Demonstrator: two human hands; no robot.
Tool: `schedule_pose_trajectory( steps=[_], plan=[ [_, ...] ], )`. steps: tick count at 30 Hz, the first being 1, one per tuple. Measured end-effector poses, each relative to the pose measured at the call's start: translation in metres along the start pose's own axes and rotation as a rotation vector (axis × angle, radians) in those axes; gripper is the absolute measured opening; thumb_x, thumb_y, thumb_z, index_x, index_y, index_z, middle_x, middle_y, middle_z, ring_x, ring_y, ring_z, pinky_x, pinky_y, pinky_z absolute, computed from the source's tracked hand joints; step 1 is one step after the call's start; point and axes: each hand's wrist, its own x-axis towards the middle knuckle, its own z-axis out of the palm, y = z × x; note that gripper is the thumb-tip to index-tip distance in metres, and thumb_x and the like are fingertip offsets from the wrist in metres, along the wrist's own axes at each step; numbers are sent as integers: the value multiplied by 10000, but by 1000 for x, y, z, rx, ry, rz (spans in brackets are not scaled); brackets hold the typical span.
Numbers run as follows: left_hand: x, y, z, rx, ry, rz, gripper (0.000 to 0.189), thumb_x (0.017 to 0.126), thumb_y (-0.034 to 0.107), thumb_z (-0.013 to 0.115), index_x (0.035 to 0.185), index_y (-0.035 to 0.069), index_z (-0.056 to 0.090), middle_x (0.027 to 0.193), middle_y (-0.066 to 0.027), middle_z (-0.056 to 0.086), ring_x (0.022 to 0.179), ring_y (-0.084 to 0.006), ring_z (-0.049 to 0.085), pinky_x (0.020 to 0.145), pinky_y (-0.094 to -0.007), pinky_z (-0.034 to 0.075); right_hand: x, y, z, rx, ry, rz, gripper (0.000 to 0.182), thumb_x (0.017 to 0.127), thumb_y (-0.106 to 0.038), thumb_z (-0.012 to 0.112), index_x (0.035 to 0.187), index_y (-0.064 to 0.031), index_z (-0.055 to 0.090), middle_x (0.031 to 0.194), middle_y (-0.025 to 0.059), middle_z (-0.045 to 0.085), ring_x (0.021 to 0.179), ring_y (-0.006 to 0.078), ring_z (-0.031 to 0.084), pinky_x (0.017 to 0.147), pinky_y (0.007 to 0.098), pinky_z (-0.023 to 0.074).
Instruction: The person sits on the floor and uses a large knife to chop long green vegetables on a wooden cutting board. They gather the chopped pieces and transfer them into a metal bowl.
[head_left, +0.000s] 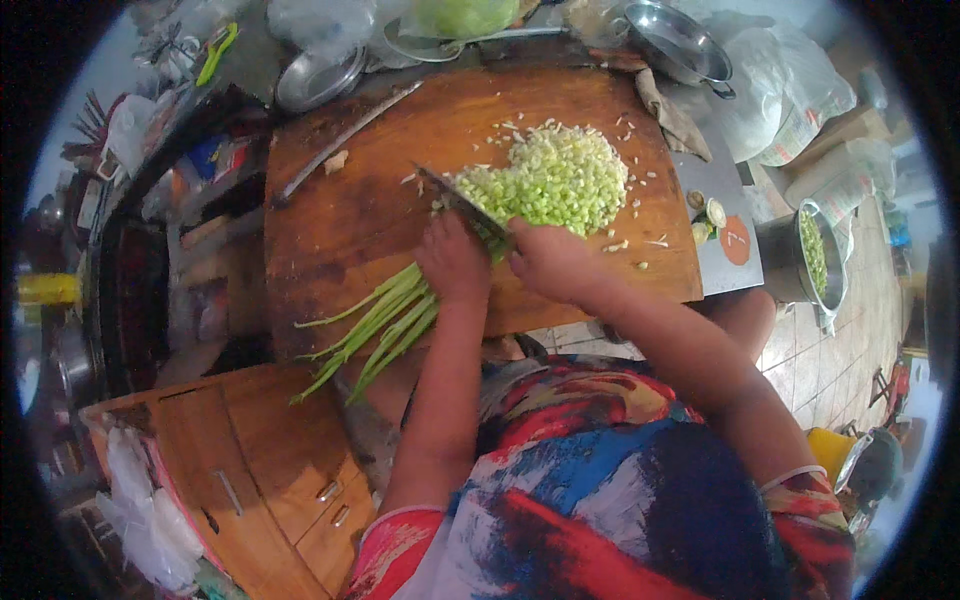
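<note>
My left hand (453, 259) presses down on a bunch of long green stalks (382, 322), whose thin ends hang over the near edge of a wooden cutting board (337, 247). In my right hand (553, 262) is the handle of a kitchen knife (466, 204); its blade lies across the board, close by the fingers of my left hand. Beyond and right of the blade spreads a heap of chopped green and white pieces (574, 176), with loose bits around it. The cut ends of the stalks are hidden by my left hand and the blade.
A long narrow rod or blade (352, 139) lies at the board's far left. Metal pans (679, 41) and plastic bags (780, 90) stand beyond it. At right, a metal pot (784, 251) holds chopped green pieces. A wooden cabinet (247, 465) is at lower left.
</note>
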Motion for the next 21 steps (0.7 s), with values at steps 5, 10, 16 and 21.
schedule_pose_trajectory(
  steps=[5,10,16,21],
  plan=[
    [-8,2,6,0,87,3,195,807,151,547,991,91,527,984,-81,574,964,-285,561,736,-434,436,-42,-11,-41,-1,-82,24,274,872,-232,535,1012,-7,466,776,239,615,753,439,597,664,534,459],
    [0,3,-8,-26,6,-7,196,805,132,545,995,86,529,999,-87,568,943,-293,558,744,-429,432,-11,-12,-8,-11,-19,9,264,869,-231,547,1004,-15,480,761,243,612,747,444,594,662,531,459],
    [-8,-3,7,-78,131,-9,207,797,145,561,986,68,525,979,-110,568,924,-321,552,736,-443,431,-29,-4,-33,89,-39,-18,267,863,-214,535,1025,-8,483,757,260,605,750,447,593,676,530,468],
    [-2,-4,7,-89,36,-46,212,781,142,580,960,49,516,954,-125,565,891,-337,552,712,-456,433,-31,-15,-27,14,-90,28,292,857,-235,558,1029,-14,474,765,252,608,768,448,592,686,531,463]
  ],
)
